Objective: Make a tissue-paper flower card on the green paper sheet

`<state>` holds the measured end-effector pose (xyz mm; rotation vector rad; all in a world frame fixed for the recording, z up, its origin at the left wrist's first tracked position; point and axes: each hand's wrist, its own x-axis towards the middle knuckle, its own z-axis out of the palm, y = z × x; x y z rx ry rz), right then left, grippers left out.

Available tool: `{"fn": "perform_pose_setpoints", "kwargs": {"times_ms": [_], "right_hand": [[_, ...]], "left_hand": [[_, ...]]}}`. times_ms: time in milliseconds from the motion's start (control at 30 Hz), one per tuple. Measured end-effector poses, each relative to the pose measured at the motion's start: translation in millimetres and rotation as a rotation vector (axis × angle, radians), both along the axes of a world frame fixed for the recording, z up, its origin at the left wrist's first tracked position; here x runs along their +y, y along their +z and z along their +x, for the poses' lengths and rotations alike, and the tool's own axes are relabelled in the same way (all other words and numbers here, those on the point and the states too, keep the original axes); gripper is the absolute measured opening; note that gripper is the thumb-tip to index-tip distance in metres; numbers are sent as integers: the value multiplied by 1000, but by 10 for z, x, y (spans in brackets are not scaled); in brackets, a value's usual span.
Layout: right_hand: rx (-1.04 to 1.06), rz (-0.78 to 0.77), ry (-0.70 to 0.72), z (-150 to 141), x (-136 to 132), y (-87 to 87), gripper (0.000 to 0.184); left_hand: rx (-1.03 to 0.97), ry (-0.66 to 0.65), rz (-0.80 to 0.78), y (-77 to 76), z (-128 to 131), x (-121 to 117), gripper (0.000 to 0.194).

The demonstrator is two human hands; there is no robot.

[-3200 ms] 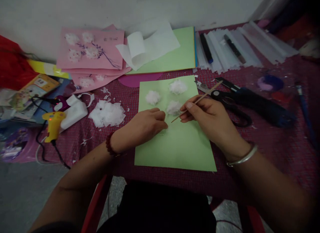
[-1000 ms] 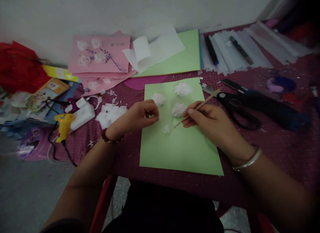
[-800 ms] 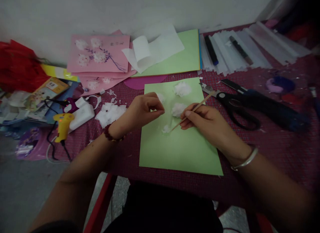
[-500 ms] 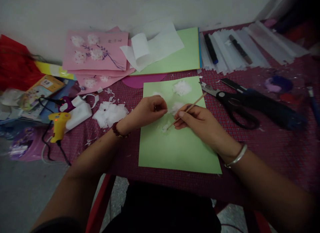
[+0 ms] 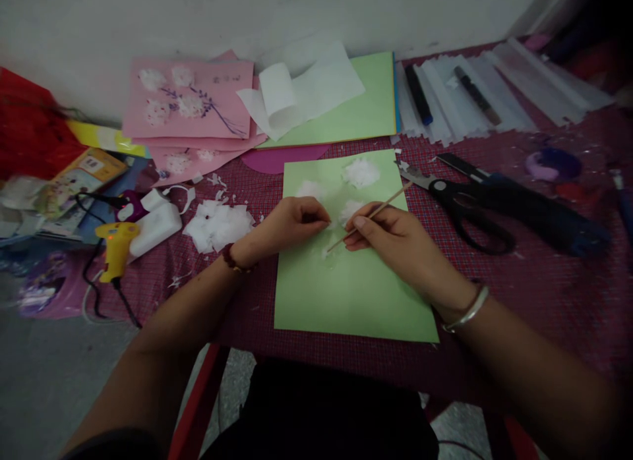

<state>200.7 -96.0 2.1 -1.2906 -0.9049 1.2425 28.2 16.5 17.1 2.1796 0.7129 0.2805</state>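
A green sheet of paper (image 5: 346,295) lies in front of me, with white fluffy tissue flowers (image 5: 361,173) on its upper part. My right hand (image 5: 390,236) grips a thin wooden stick (image 5: 393,196) like a pen. The stick's lower tip is close above the sheet, with a small white bit at it. Over the sheet's left side, my left hand (image 5: 299,219) has thumb and fingertips pinched together. Anything between them is too small to make out. Left of that hand sits a pile of white tissue pieces (image 5: 217,226).
Black-handled scissors (image 5: 465,213) and a dark blue cutter (image 5: 534,209) lie at the right. A yellow glue gun (image 5: 116,249) is beside a white power strip (image 5: 158,229) at the left. Behind are pink flower cards (image 5: 198,127), a white paper roll (image 5: 277,94) and translucent strips (image 5: 440,97).
My left hand has lowered slightly toward me, uncovering more of the upper-left white flower. The white bit at the stick's tip looks smaller. My right hand has hardly moved.
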Motion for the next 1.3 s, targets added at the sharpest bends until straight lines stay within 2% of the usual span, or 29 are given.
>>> {"fn": "perform_pose_setpoints", "kwargs": {"times_ms": [200,333,467,733,1000,1200,1300], "right_hand": [[-12,136,-136,224,-62,124,18],[-43,98,-129,229,-61,130,19],[-78,62,-99,166,-50,106,18],[-114,23,-44,99,-33,70,16],[-73,-10,7,56,-30,5,13],[-53,-30,8,74,-24,-24,12],[-41,-45,-2,86,-24,-40,12]], "left_hand": [[-48,-217,197,67,-19,-90,15],[37,-346,359,60,-33,-143,19],[166,-392,460,81,-39,-183,22],[274,-430,576,114,-43,-226,26],[293,-440,545,160,-19,-253,26],[201,-237,424,216,-248,-256,34],[242,-207,368,131,-391,-339,55]]}}
